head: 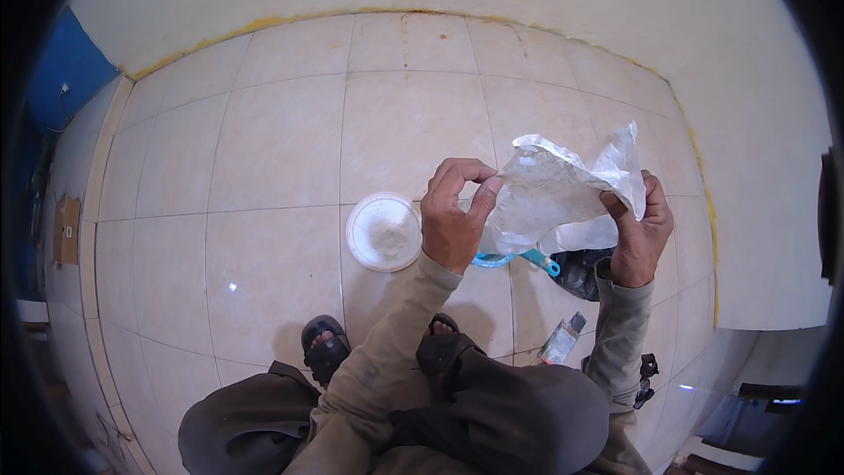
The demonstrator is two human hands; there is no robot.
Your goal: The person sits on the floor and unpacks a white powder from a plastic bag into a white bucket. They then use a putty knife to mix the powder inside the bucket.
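A crumpled, translucent white plastic bag (547, 194) is stretched between my two hands above the floor. My left hand (458, 211) pinches its left edge between thumb and forefinger. On the other side, my right hand (638, 231) grips the bag's right edge with thumb and fingers. Just left of my left hand, a round white tub (384, 232) with pale powder in it stands on the tiles. Below the bag, part of a blue container (493, 260) and a blue handle (542, 263) show; the bag hides the rest.
A black plastic bag (580, 274) lies beneath my right hand. A scraper-like tool with a dusty blade (560, 342) rests on the tiled floor (277, 138) near my feet. Walls stand ahead and at the right. A cardboard box (66, 231) is at the far left.
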